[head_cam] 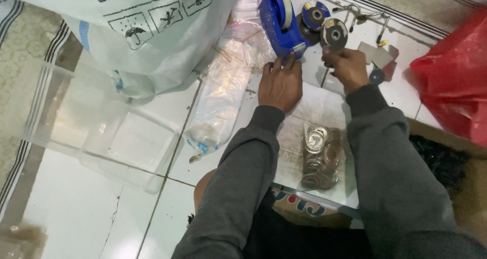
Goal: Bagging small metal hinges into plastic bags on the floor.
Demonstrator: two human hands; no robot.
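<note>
Two hands are working at the blue tape dispenser, which is standing on the white tiled floor. Left hand is lying with its fingers flat and together against the dispenser's front edge, pinching nothing that can be made out. Right hand, just right of the dispenser, is closing its fingers on a grinding disc and holding it upright at its lower rim. Another disc with a blue face is lying just behind it, touching the dispenser's right side. Below the dispenser, between the forearms, a clear bag of metal rings is resting. Left of the dispenser a clear plastic bag and a clear bin are sitting; a red bag is lying well to the right. Judging from this, tape is being drawn; pulling it calls for steadying the dispenser.
</note>
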